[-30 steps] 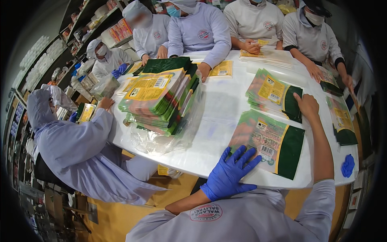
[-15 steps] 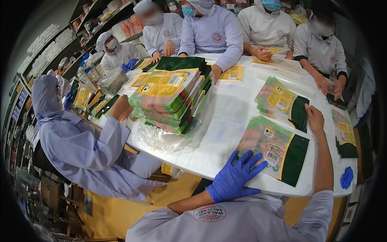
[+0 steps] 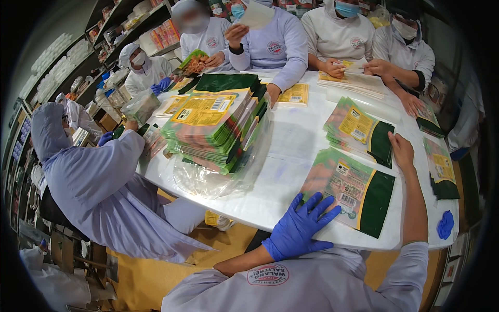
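Observation:
My left hand (image 3: 306, 224), in a blue glove, lies with spread fingers on the near edge of a flat printed plastic pouch (image 3: 332, 179). That pouch is green and orange with a yellow label and a dark green end. Just beyond it lies a small stack of similar pouches (image 3: 354, 125), slightly fanned. At its dark green end my bare right hand (image 3: 403, 151) holds the edge, fingers curled there; their tips are partly hidden. Left of centre rises a tall stack of the same pouches (image 3: 208, 125) on clear plastic film (image 3: 213, 179).
A crumpled blue glove (image 3: 445, 224) lies near the white table's (image 3: 291, 156) right edge. More pouches (image 3: 441, 166) lie at far right. Co-workers sit around the table; one on the left (image 3: 93, 177) is close to its edge. Shelves (image 3: 67, 62) stand behind.
My hands stay in place while the view shifts slightly. The left co-worker's hand has withdrawn from the tall stack. Across the table, one person has raised a whitish sheet and another a pouch.

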Motion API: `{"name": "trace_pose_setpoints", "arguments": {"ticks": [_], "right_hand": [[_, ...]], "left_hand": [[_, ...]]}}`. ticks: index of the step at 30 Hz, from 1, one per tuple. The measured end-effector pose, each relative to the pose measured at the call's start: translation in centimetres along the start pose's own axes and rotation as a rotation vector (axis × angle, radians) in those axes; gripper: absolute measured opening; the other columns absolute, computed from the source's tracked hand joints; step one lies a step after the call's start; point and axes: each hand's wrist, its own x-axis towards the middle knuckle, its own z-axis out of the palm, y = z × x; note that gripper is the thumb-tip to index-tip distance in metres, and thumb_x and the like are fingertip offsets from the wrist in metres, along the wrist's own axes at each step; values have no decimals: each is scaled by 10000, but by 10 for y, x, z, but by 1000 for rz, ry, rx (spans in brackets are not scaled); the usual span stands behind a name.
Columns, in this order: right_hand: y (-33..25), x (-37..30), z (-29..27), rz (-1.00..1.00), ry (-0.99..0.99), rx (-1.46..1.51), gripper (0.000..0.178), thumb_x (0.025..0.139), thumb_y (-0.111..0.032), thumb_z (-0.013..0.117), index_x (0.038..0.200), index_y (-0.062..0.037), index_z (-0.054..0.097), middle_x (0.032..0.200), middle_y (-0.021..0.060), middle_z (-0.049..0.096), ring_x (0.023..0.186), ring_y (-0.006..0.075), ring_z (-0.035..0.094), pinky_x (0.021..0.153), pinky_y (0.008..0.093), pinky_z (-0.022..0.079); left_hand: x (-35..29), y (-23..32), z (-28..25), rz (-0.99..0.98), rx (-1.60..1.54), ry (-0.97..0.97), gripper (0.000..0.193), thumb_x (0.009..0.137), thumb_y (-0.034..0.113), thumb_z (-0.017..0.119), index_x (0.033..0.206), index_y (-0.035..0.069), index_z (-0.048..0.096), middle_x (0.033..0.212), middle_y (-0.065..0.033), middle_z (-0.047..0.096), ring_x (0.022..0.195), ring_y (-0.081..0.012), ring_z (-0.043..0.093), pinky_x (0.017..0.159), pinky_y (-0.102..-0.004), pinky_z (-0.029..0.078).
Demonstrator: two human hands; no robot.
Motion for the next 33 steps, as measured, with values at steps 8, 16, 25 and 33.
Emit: {"name": "trace_pose_setpoints", "arguments": {"ticks": [8,16,25,33], "right_hand": [[-88,16,-26,-49,381,353,541,1034,-522,547,824,-34,646,689,132,628,629,257,596,639,382,466],[-224,53,21,-146,-110,432,661,968,-654,540,788,-41,709,683,100,680,696,273,685,691,405,512],[-265,146,42,173,468,610,703,935,-713,520,930,-39,720,926,160,743,906,333,710,832,452,525],[-328,41,129,262,-124,634,792,855,-818,532,697,-65,723,759,142,729,803,352,722,754,463,549]], "left_hand": [[3,1,-3,0,-14,2,873,854,610,690,1576,217,395,1606,-97,392,1441,-375,402,1188,-602,264],[3,1,-9,-23,14,-24,859,860,622,675,1568,217,408,1601,-96,401,1432,-371,412,1178,-600,283],[5,-2,-2,1,-17,-9,860,858,629,675,1563,215,409,1599,-96,404,1433,-368,411,1166,-604,294],[4,-4,4,-8,-32,22,860,849,644,670,1549,209,425,1586,-96,422,1434,-362,410,1167,-602,289]]}}
